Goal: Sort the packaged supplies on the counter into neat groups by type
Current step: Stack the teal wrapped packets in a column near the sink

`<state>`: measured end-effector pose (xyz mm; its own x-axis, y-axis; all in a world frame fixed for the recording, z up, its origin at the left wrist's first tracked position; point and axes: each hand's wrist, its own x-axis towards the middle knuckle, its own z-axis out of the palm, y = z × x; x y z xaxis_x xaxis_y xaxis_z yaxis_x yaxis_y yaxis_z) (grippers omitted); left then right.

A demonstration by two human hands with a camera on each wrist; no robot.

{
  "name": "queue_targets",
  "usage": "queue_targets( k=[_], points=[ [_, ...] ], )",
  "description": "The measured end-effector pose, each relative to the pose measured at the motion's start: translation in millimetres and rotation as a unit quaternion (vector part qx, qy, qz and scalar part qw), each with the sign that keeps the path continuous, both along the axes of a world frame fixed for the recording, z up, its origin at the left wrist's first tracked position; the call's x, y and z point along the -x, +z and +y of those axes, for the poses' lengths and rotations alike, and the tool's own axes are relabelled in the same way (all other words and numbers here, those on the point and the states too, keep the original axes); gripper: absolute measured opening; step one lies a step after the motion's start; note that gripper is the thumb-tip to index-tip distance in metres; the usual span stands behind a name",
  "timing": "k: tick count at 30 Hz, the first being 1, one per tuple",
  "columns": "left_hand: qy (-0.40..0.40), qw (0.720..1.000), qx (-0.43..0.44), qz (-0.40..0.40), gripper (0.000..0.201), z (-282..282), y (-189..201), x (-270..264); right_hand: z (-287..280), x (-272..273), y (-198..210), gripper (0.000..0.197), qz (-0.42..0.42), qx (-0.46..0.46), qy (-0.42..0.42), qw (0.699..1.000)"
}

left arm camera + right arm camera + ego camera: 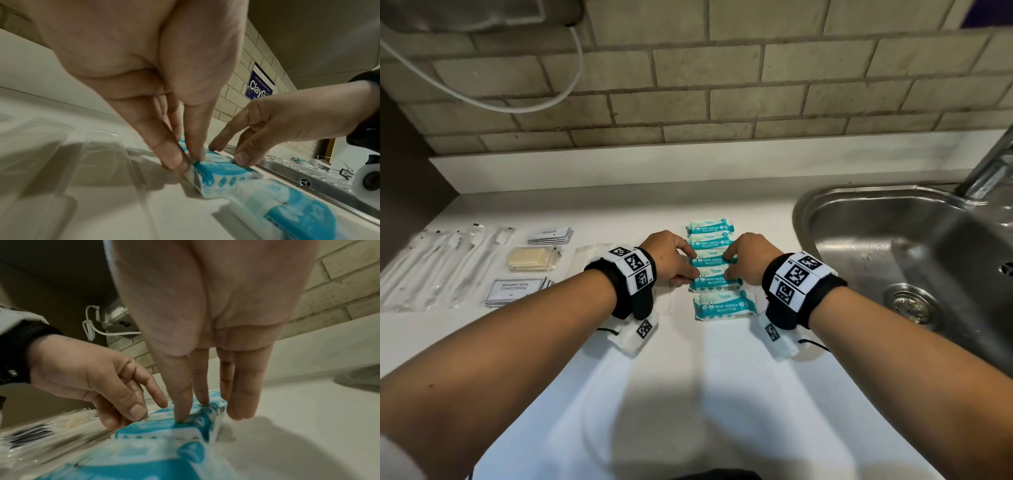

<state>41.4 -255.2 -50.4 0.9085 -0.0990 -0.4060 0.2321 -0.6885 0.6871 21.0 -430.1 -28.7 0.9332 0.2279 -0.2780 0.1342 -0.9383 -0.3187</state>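
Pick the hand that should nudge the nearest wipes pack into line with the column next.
Right, probably. The right hand and left hand both touch the second-nearest pack, but the nearest pack sits offset toward the sink, the right hand's side.

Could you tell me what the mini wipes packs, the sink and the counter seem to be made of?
Mini wipes packs: soft plastic film, slightly glossy, judging by crimped ends and printed teal wrap. Sink: stainless steel, brushed, with a grey metallic sheen and reflections. Counter: smooth white, matte to satin; whether laminate or solid surface cannot be told.
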Motion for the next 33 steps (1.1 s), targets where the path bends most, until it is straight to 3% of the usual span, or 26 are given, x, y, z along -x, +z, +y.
queue_targets(
  k=[3, 6, 9, 13, 17, 28, 31, 33],
  points=[
    [-0.014, 1.0, -0.024, -0.009, 0.031, 0.2, 3.2, -3.8, 3.0, 4.5, 0.0, 0.04, -0.004, -0.027, 0.031, 0.999],
    [-0.05, 0.99, -0.101, -0.086, 0.022, -0.8, 6.2, -12.8, 7.2, 12.9, -0.2, 0.048, 0.056, -0.028, 0.103, 0.993],
    [-0.078, 0.982, -0.115, -0.13, 0.018, -6.4, 11.3, -28.9, 11.3, 20.6, -4.6, 0.061, 0.087, 0.0, 0.148, 0.985],
    [-0.141, 0.956, -0.201, -0.159, 0.045, -12.1, 14.6, -58.0, 16.4, 23.3, -19.1, 0.047, 0.025, 0.017, 0.174, 0.984],
    [-0.219, 0.931, -0.27, -0.109, 0.076, -15.8, 11.8, -72.2, 18.6, 16.6, -20.4, 0.049, 0.026, -0.009, 0.186, 0.982],
    [-0.277, 0.903, -0.305, -0.119, 0.078, -17.1, 10.7, -84.2, 22.2, 0.8, -17.4, 0.06, 0.04, -0.021, 0.17, 0.984],
    [-0.27, 0.908, -0.297, -0.123, 0.077, -15.2, 7.8, -84.0, 23.5, -2.0, -19.2, 0.062, 0.043, -0.021, 0.175, 0.983],
    [-0.245, 0.925, -0.268, -0.112, 0.072, -11.7, 7.1, -84.1, 21.8, -3.7, -18.5, 0.063, 0.053, -0.024, 0.174, 0.983]
  ],
)
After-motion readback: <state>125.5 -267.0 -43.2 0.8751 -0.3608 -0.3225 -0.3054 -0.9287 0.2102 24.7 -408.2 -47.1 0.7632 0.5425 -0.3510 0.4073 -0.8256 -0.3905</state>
